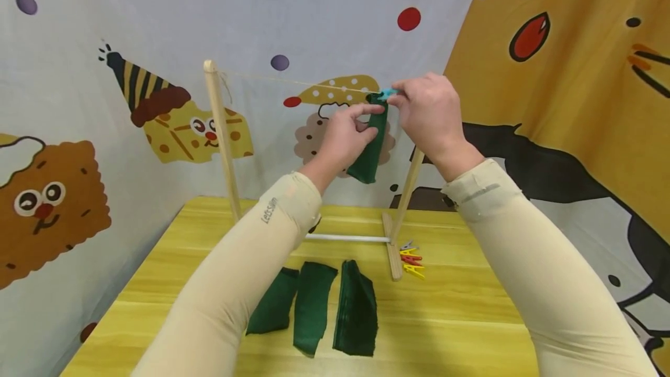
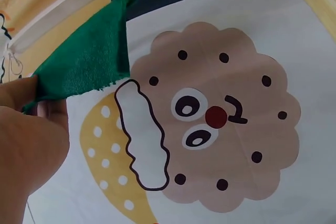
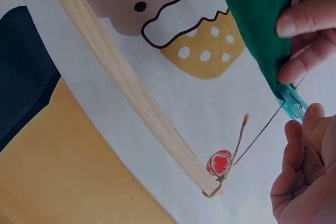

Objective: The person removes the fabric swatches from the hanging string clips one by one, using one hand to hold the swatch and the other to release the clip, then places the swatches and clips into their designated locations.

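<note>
A green cloth (image 1: 370,153) hangs from a thin string (image 1: 298,81) stretched between two wooden posts. My left hand (image 1: 348,135) pinches the cloth near its top, thumb on one side and fingers on the other; the left wrist view shows the cloth (image 2: 86,51) fanning out from that hand (image 2: 37,129). On the right, my right hand (image 1: 431,112) pinches a light blue clothespin (image 1: 387,94) at the cloth's top edge. In the right wrist view the clothespin (image 3: 294,103) sits over the string and the cloth's corner, with the right hand's fingertips at its end.
Three green cloth pieces (image 1: 316,307) lie on the yellow wood-grain table (image 1: 450,307). Several clothespins (image 1: 411,259), grey, yellow and red, lie beside the rack's right foot (image 1: 392,249). A left post (image 1: 222,132) and a white crossbar (image 1: 348,238) complete the rack. A cartoon-print curtain (image 1: 335,10) hangs behind.
</note>
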{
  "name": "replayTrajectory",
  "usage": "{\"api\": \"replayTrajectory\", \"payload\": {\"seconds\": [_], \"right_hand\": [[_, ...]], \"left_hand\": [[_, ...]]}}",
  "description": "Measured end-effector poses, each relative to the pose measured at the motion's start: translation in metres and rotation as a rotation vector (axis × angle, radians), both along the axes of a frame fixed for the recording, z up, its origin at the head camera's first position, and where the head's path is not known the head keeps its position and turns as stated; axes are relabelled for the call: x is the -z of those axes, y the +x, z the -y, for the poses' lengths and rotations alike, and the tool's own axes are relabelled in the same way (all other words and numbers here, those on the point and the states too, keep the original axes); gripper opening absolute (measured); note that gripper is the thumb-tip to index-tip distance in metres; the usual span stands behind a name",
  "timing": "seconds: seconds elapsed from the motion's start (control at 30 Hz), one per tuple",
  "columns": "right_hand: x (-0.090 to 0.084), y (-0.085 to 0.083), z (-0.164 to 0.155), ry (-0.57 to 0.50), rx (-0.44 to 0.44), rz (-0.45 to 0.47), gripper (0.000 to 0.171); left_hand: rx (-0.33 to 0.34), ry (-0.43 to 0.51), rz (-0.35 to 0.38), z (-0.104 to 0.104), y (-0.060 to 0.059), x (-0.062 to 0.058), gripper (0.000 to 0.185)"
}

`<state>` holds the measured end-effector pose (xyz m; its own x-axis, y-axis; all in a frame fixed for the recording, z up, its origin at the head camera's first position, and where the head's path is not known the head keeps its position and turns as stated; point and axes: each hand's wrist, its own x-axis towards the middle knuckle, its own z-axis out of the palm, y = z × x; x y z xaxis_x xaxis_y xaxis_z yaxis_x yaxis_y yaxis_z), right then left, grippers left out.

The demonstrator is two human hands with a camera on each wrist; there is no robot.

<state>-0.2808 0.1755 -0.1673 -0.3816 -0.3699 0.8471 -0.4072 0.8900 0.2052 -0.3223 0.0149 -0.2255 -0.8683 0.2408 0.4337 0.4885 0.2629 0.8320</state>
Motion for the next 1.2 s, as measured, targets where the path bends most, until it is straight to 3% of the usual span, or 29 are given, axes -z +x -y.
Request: {"api": "replayTrajectory", "payload": {"seconds": [0.13,0.3,0.4,0.5,0.6,0.73,0.93,1.13,1.2], "right_hand": [[-0.005,0.004,-0.003,-0.098,0.002,0.054,0.032],[-0.011,0.013,-0.014,-0.321,-0.084,0.092,0.036],[-0.009,0.022,-0.030,-0.505,-0.159,0.175,0.038],[0.006,0.033,-0.057,-0.645,-0.184,0.288,0.039],[0.035,0.043,-0.091,-0.682,-0.127,0.397,0.040],[0.091,0.052,-0.130,-0.593,0.017,0.565,0.041],[0.184,0.056,-0.177,-0.461,0.151,0.874,0.042],[0.243,0.056,-0.200,-0.504,0.186,1.009,0.045],[0.260,0.057,-0.202,-0.518,0.187,1.050,0.044]], "left_hand": [[0.070,-0.040,0.010,0.005,0.003,0.004,0.042],[0.108,-0.128,0.003,0.013,0.008,0.013,0.047],[0.122,-0.179,0.028,0.020,0.011,0.021,0.049],[0.121,-0.250,0.049,0.026,0.013,0.036,0.051],[0.121,-0.310,0.079,0.029,0.015,0.059,0.052],[0.155,-0.349,0.162,0.027,0.020,0.098,0.054],[0.227,-0.415,0.185,-0.003,0.046,0.151,0.056],[0.294,-0.174,0.337,-0.041,0.088,0.194,0.055],[0.278,-0.191,0.374,-0.050,0.099,0.213,0.056]]}}
